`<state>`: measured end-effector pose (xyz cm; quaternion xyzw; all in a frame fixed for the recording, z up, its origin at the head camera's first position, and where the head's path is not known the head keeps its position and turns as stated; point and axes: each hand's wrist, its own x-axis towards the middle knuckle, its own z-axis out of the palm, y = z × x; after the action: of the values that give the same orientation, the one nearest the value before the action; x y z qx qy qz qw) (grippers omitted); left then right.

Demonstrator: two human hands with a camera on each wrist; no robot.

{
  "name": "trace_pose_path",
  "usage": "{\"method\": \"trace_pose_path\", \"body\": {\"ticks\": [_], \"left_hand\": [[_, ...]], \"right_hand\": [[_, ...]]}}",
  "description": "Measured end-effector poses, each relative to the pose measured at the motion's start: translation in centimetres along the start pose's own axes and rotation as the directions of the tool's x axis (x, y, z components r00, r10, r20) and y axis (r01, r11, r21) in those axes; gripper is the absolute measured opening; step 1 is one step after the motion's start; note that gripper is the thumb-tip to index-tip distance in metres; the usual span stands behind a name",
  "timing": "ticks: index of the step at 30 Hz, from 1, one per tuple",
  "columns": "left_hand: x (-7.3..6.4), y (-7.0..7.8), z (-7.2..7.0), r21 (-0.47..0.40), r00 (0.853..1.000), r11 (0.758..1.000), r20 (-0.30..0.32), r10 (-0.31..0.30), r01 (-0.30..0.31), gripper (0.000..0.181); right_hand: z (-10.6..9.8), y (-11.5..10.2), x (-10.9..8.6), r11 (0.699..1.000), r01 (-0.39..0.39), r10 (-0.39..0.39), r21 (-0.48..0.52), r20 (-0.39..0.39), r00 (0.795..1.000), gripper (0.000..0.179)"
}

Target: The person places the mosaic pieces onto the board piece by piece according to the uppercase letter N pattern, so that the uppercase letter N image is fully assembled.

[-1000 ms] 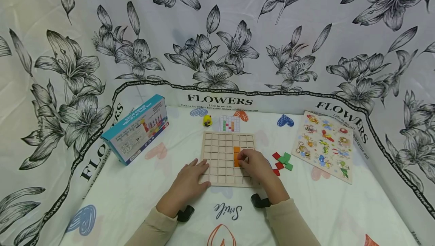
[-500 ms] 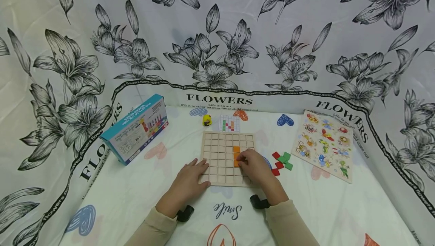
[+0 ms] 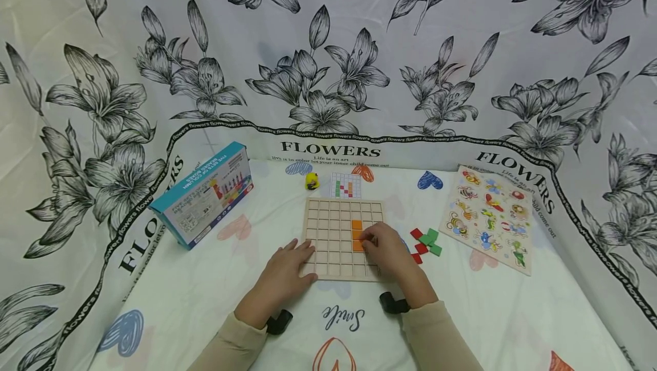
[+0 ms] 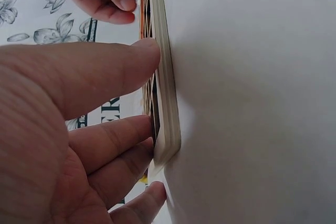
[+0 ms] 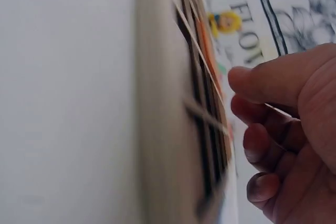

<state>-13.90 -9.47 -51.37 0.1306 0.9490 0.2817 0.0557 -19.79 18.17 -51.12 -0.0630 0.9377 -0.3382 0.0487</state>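
Observation:
A light wooden board (image 3: 331, 228) with raised grid lines lies flat on the cloth. Orange square tiles (image 3: 356, 227) form a short column in its cells, right of centre. My left hand (image 3: 284, 271) rests at the board's near left corner, fingers spread over the left edge and the thumb on the near edge. Over the board's right side, my right hand (image 3: 389, 251) has its fingertips right at the lower orange tiles. In the right wrist view its thumb and fingers (image 5: 257, 142) are loosely curled beside the board, with nothing visible between them.
Loose red and green tiles (image 3: 428, 240) lie right of the board. Behind it are a grid pattern card (image 3: 346, 186) and a small yellow toy (image 3: 312, 181). A blue-topped box (image 3: 205, 200) stands left; a picture puzzle board (image 3: 487, 217) lies right.
My right hand's fingertips shift slightly left, then back right along the orange tiles. The left hand keeps its place on the board; the tiles stay where they were.

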Motion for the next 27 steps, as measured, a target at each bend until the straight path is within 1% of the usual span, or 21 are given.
{"method": "trace_pose_path", "body": {"ticks": [3,6,8,10,13,15,18,20,23,27], "left_hand": [[0.0,0.0,0.0,-0.002,1.000,1.000,-0.003,0.002,-0.002,0.064],[0.0,-0.1,0.0,0.001,1.000,1.000,-0.003,0.003,-0.003,0.064],[0.0,-0.1,0.1,0.002,1.000,1.000,-0.004,0.004,-0.004,0.064],[0.0,-0.2,0.2,0.002,1.000,1.000,-0.003,0.003,-0.003,0.064],[0.0,-0.2,0.2,0.001,1.000,1.000,-0.004,0.001,-0.001,0.065],[0.0,-0.2,0.2,-0.001,1.000,1.000,-0.004,-0.002,0.002,0.065],[0.0,-0.2,0.2,-0.009,1.000,1.000,-0.002,-0.010,0.010,0.065],[0.0,-0.2,0.2,-0.008,1.000,1.000,-0.005,-0.007,0.007,0.065],[0.0,-0.1,0.1,-0.009,1.000,1.000,-0.008,-0.007,0.007,0.065],[0.0,0.0,0.1,-0.009,1.000,1.000,-0.008,-0.008,0.008,0.065]], "right_hand": [[-1.5,1.2,0.0,0.999,-0.038,0.038,0.000,-0.055,0.998,0.011],[-3.4,3.2,-0.3,0.994,-0.107,0.106,-0.001,-0.113,0.988,0.019],[-4.5,4.8,-0.6,0.985,-0.172,0.171,0.004,-0.141,0.975,0.024],[-5.6,6.2,-1.1,0.970,-0.243,0.242,0.015,-0.155,0.958,0.029],[-6.8,7.6,-1.8,0.942,-0.333,0.337,0.051,-0.148,0.930,0.035],[-7.4,8.2,-2.2,0.928,-0.366,0.372,0.068,-0.134,0.919,0.039],[-7.7,8.6,-2.5,0.921,-0.383,0.390,0.079,-0.121,0.913,0.042],[-7.7,8.8,-2.5,0.921,-0.381,0.388,0.077,-0.120,0.914,0.042],[-7.5,8.9,-2.4,0.927,-0.367,0.374,0.072,-0.124,0.919,0.042],[-7.1,8.9,-2.0,0.943,-0.330,0.332,0.032,-0.128,0.935,0.044]]}}
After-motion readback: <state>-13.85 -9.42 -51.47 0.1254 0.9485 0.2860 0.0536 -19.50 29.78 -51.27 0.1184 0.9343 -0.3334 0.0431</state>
